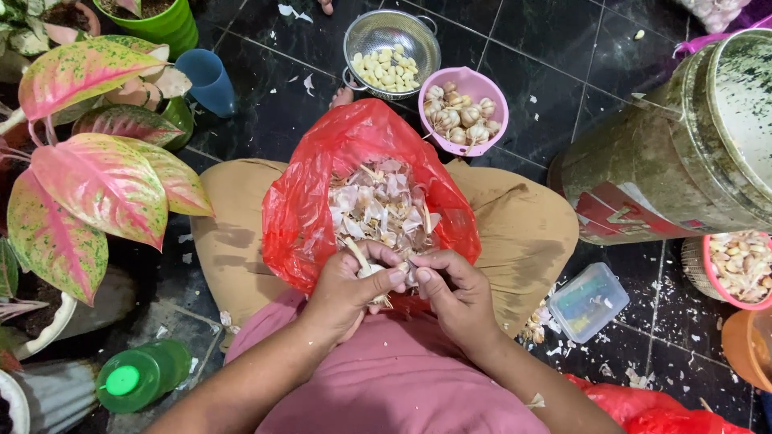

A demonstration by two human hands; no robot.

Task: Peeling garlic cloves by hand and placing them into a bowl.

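1. Head view showed the left hand [347, 291] and the right hand [455, 296] meeting over the lap, both pinched shut on a garlic piece [375, 273], thumbs and fingertips pressed to it just above the near edge of the red plastic bag [305, 201].
2. Peeling went best, by my judgement, with the piece held low over the bag's mouth so skins dropped onto the heap of papery peels [378, 205] (the dark tiled floor [547, 48] already carried stray flakes).
3. A metal colander [418, 40] of peeled cloves and a pink bowl [492, 92] of unpeeled garlic stood on the floor past the bag's far edge, touching each other.
4. A clear lidded plastic box [589, 300] lay by the person's right knee; a large drum [683, 153] with a red-and-white label patch lay at the right edge; a green bottle [143, 374] lay near the lower left corner.
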